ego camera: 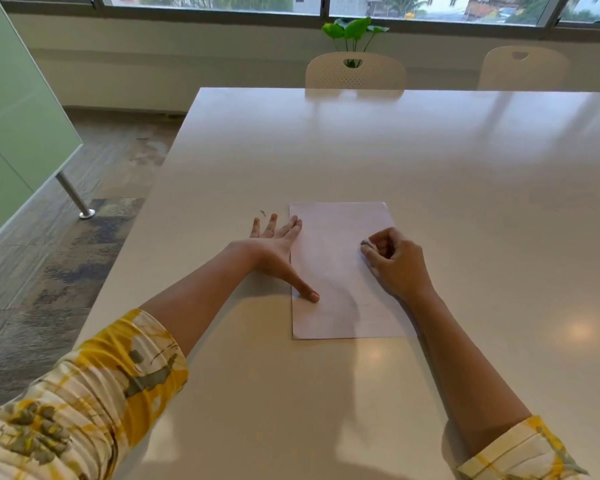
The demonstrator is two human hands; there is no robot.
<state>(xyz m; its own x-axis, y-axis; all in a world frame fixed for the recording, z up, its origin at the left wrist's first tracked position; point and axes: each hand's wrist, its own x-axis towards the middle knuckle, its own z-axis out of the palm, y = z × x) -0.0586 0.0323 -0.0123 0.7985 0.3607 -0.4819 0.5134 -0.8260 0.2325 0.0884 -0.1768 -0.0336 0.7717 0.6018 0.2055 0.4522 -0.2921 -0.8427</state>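
While we lean over the near edge of the glossy off-white table [326,150], our yellow-and-white patterned left sleeve [84,393] fills the bottom left corner and the matching right sleeve [520,452] shows at the bottom right, with both bare forearms reaching forward. Past them lies the white rectangular sheet of paper [336,268], flat on the table a little right of the left table edge, with its long sides running away from us. Our left hand [274,251] lies flat and spread at the paper's left edge: the thumb presses on the sheet near its lower left corner, 2 fingers touch the upper left edge, and the other 2 rest on the bare table beside it. Our right hand [395,261] rests on the right side of the sheet with its fingers curled inward into a loose fist, and we see nothing pinched in them. A tiny dark speck [262,212] sits on the table just beyond the left fingertips. At the far side stand 2 cream perforated plastic chairs [355,72], well apart, and behind the nearer 1 rises a green leafy plant [354,31] below the wide window [222,1]. To the left, a frosted green glass partition [14,116] stands on a slanted metal leg [73,195].
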